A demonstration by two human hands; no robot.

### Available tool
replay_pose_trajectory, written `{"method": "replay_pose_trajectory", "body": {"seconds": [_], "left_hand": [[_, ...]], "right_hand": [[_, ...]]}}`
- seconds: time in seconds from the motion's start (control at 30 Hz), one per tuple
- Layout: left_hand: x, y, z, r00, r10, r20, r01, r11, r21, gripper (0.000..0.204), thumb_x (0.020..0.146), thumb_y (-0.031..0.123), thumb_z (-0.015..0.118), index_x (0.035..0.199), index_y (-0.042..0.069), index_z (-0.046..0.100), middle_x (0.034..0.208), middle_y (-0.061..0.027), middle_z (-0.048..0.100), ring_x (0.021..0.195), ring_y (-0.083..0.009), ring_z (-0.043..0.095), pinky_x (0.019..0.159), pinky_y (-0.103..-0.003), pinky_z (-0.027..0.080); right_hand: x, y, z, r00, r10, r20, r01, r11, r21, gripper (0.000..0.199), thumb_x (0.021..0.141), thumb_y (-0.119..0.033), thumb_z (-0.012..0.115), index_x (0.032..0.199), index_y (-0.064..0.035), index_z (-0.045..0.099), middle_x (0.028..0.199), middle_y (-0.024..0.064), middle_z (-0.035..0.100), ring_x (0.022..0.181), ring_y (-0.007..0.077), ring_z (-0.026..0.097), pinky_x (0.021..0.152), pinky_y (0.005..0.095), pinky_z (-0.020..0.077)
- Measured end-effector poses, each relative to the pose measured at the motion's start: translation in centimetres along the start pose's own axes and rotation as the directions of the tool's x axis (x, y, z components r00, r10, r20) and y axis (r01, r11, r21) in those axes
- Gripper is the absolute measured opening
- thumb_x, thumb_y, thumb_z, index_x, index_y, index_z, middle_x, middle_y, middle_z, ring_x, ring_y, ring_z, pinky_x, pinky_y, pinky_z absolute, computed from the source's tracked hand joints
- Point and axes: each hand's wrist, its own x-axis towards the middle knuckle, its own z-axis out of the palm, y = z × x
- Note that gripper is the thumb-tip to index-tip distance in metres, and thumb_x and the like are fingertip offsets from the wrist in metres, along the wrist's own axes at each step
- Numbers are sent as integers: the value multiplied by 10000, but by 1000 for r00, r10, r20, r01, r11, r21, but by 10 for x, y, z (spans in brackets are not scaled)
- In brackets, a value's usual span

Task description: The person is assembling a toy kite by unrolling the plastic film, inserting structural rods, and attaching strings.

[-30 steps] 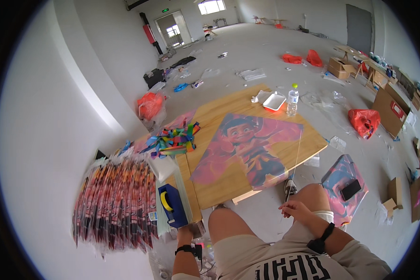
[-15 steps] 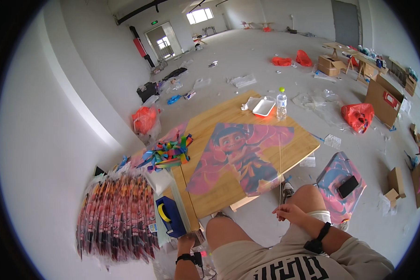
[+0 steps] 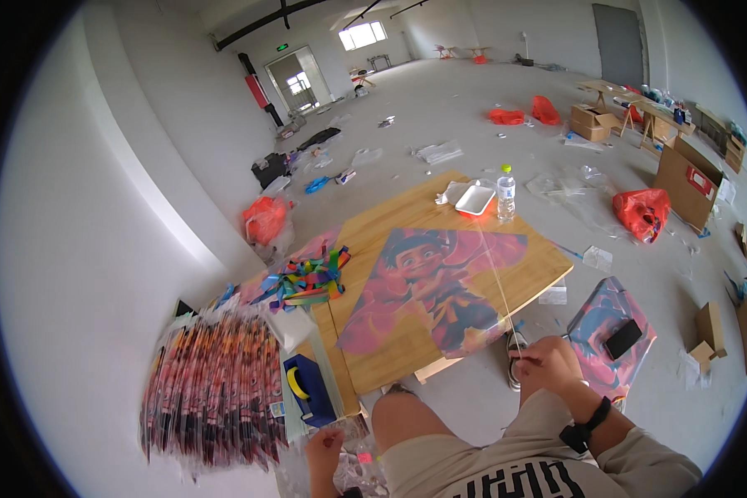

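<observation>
Here, listed by size, each placed relative to the wooden board:

1. Wooden board [image 3: 548,270]: a large, flat, pale rectangle with straight-grained planks, lying on the grey concrete floor [image 3: 473,108]. Its far and right edges are bare; open floor runs well beyond them.
2. Kite [image 3: 427,290]: a thin, smooth printed sheet, roughly triangular, pink and blue with a cartoon figure, spread flat on the board's middle. Its near tip reaches the board's near edge.
3. Bundle of packaged kites [image 3: 212,390]: glossy plastic sleeves in red and dark stripes, fanned out to the left of the board, against the white wall.
4. Second kite sheet [image 3: 593,319]: pink, crumpled, on the floor just right of the board's near corner, with a dark phone [image 3: 622,338] lying on it.
5. Heap of tail ribbons [image 3: 307,278]: multicoloured limp strips, at the board's left edge.
6. Tape dispenser [image 3: 307,390]: a blue block with a yellow roll, off the board's near-left corner.
7. White tray [image 3: 475,199]: shallow, rectangular, with rounded corners, on the board's far edge.
8. Water bottle [image 3: 506,192]: clear plastic, upright, just beside the tray.
9. Right hand [image 3: 548,365]: in front of the board's near-right edge, fingers pinched closed on a thin pale rod [image 3: 494,266] that slants up across the kite; a black watch sits on the wrist.
10. Left hand [image 3: 324,444]: below the board's near-left corner, over crinkled clear plastic wrap [image 3: 353,469]; the fingers are curled, but I cannot tell whether they grasp anything.
</observation>
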Motion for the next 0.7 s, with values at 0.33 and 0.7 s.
{"method": "replay_pose_trajectory", "body": {"seconds": [0.33,0.7], "left_hand": [[-1,181,-5,934,267,-237,-320,330,-888,171,887,88,728,990,42,600,952,-62,588,809,-146,567,736,-304,478],[-21,223,-12,906,317,-281,-350,183,-919,180,893,144,742,943,73,584,896,-10,570,717,-123,523,637,-285,414]], "right_hand": [[-27,-47,-41,866,-492,-92,450,846,-285,148,763,25,767,882,-50,725,763,73,587,696,206,589,600,294,442],[-45,-51,-32,824,-565,-51,497,762,-415,238,682,81,767,855,-80,745,787,61,573,696,189,587,588,301,446]]}}
